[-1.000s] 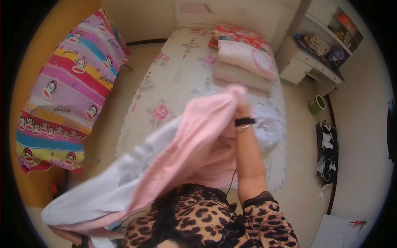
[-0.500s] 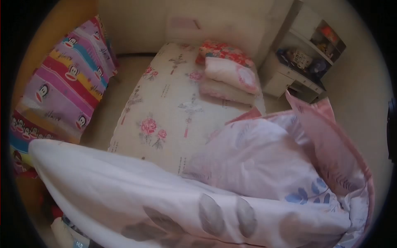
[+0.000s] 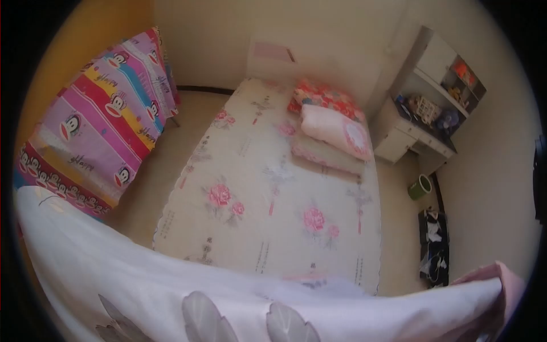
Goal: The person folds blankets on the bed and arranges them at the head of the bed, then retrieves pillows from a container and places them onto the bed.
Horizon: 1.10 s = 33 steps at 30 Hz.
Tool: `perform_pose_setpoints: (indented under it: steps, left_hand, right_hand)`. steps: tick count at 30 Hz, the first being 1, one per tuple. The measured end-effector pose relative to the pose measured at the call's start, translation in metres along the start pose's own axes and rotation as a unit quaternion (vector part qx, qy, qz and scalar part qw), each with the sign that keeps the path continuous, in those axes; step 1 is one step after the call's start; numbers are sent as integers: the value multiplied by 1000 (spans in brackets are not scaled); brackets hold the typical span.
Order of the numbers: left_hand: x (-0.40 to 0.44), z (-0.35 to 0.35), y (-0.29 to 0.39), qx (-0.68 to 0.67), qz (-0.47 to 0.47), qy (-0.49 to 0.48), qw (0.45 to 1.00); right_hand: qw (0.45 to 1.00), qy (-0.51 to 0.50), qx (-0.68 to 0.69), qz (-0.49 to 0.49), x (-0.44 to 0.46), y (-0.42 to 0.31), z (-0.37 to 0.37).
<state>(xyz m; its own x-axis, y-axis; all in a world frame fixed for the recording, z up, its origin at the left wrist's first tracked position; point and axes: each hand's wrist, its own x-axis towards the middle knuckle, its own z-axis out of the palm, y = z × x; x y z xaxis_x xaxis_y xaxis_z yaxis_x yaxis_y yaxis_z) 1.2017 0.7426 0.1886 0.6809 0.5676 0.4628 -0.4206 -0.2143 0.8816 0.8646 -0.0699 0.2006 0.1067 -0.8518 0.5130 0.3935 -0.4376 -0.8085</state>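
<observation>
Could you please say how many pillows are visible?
3, near the headboard: red floral pillow behind, pink pillow between, beige pillow in front; more may be hidden.

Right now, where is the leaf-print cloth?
In the head view, the cloth spans the bottom, in front of the bed, its left end partly hiding the striped cover.

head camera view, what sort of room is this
Most likely a bedroom: a bed with a flower-patterned cover takes up the middle, pillows lie stacked near its headboard, and a pale desk stands by the wall.
</observation>
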Motion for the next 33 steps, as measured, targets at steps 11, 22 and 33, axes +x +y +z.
perform_pose_setpoints:
  steps: [11, 22, 33]
  left_hand:
    - [124, 145, -19, -88, -2, -37, 995]
    - [78, 425, -35, -158, -74, -266, 948]
    - [-159, 311, -240, 79, -253, -479, 837]
  right_hand:
    - [958, -89, -203, -184, 63, 61, 150]
    - [823, -187, 127, 521, 236, 309, 196]
    - [802, -325, -31, 500, -154, 352, 115]
